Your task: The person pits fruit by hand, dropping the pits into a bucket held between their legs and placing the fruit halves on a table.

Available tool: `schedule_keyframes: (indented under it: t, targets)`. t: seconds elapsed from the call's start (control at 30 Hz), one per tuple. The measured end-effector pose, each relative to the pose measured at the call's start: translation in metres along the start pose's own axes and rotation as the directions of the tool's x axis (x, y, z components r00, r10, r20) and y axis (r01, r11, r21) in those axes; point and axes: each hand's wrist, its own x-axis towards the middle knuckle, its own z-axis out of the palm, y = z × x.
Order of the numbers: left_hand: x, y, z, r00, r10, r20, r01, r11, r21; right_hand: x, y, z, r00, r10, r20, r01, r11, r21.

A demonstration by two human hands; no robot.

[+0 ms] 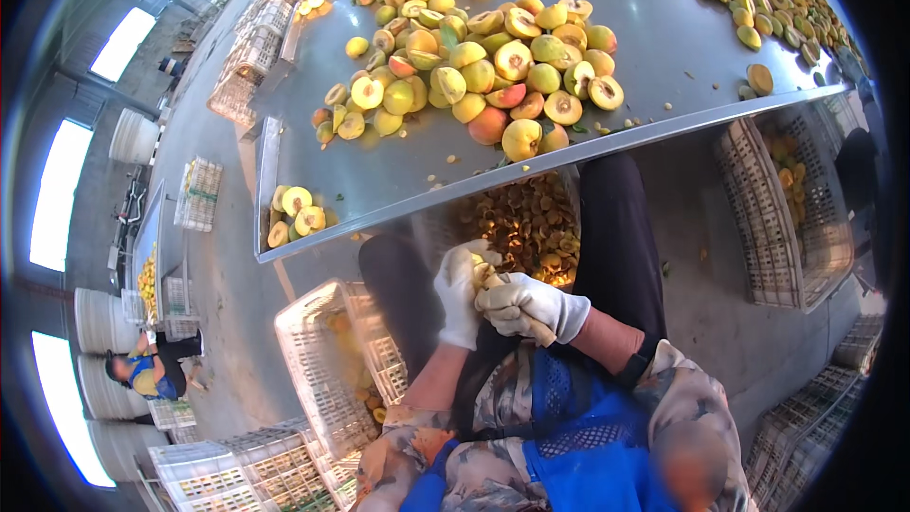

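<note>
My left hand (458, 291), in a white work glove, grips a halved yellow stone fruit (483, 272) above my lap. Close against it, my gloved right hand (526, 304) is closed around a tool with a pale wooden handle (542, 333). The tool's working end is hidden by the fruit and fingers. Below the table edge, between my knees, a container holds many brown stones and fruit scraps (533, 220). In front of me a large heap of halved peach-like fruit (483, 71) lies on the metal table (398, 178).
A raised metal rim (441, 193) borders the table. Several fruit halves (297, 212) sit in its near left corner. Plastic crates with fruit stand at my left (291, 341) and right (743, 213). Another person (153, 370) works at a far-left table.
</note>
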Motion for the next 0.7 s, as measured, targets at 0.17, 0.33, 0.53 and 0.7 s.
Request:
schedule_keyframes:
  t: [0.17, 0.33, 0.53, 0.7]
  targets:
    - [0.002, 0.020, -0.018, 0.989, -0.143, -0.021, 0.132, 0.952, -0.275, -0.020, -0.021, -0.010, 0.992, -0.115, -0.059, 0.113, 0.993, -0.021]
    - [-0.006, 0.039, -0.028, 0.986, -0.168, -0.021, 0.147, 0.913, -0.380, -0.006, -0.004, -0.020, 0.823, -0.530, -0.204, -0.222, 0.030, -0.975]
    - [-0.022, 0.041, -0.026, 0.996, -0.092, -0.001, 0.090, 0.978, -0.190, 0.007, 0.001, 0.059, 0.712, -0.699, 0.066, 0.101, 0.008, -0.995]
    - [-0.026, 0.031, -0.037, 0.968, -0.250, 0.012, 0.250, 0.966, -0.059, 0.020, -0.003, 0.055, 0.761, -0.649, -0.003, -0.036, -0.037, -0.999]
